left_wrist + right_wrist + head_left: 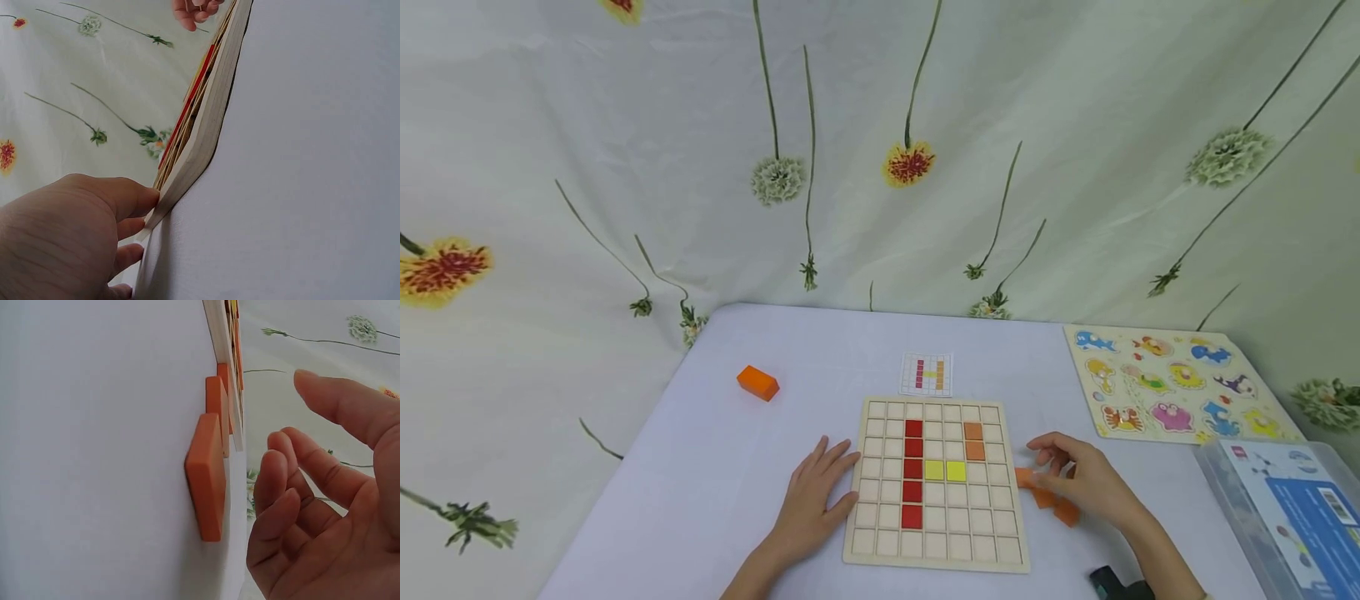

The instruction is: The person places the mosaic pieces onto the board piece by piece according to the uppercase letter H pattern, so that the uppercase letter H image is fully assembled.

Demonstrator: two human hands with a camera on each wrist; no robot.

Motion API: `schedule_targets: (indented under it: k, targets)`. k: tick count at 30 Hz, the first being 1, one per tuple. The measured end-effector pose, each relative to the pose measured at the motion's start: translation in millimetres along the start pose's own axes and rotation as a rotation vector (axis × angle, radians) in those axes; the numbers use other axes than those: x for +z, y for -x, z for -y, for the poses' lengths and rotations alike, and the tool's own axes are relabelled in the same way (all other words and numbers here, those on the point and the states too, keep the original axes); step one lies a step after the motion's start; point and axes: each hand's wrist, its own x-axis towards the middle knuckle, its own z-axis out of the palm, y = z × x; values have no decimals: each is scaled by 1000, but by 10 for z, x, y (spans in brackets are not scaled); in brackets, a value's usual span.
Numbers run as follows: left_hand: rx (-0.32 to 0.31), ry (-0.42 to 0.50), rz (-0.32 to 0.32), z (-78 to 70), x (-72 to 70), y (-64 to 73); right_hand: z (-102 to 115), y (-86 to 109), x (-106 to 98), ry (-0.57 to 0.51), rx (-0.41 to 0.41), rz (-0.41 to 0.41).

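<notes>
A wooden grid board [935, 546] lies on the white table. Several red tiles [912, 470] form a column on it, with two yellow tiles [944, 471] beside the column and two orange tiles [973, 442] at the upper right. At the board's left edge rests my left hand [811, 493], fingers spread, thumb touching the rim. My right hand [1086, 479] hovers by the right edge, fingers loosely bent, nothing between thumb and fingers. Just under it lie three loose orange tiles [1066, 512]; in the right wrist view the nearest orange tile [205, 478] stands apart from the fingers.
Behind the board is a small pattern card [927, 374]. An orange block [757, 382] lies at the far left. On the right are an animal puzzle board [1180, 387], a clear plastic box [1285, 517] with a blue label, and a black object [1116, 583] near the right forearm.
</notes>
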Motion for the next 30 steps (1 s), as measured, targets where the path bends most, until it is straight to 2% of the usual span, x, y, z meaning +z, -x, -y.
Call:
schedule_targets:
  k: [4, 9, 16, 25, 30]
  targets:
    - [5, -3, -6, 5, 9, 1, -92, 0, 24, -39, 21, 49]
    - [4, -3, -2, 6, 5, -1, -164, -12, 54, -14, 57, 93]
    - [9, -9, -8, 1, 2, -10, -134, -11, 101, 48, 71, 57]
    - [-5, 0, 3, -7, -2, -2, -117, -16, 169, 171, 42, 6]
    - [-4, 1, 1, -3, 5, -1, -118, -24, 187, 190, 60, -7]
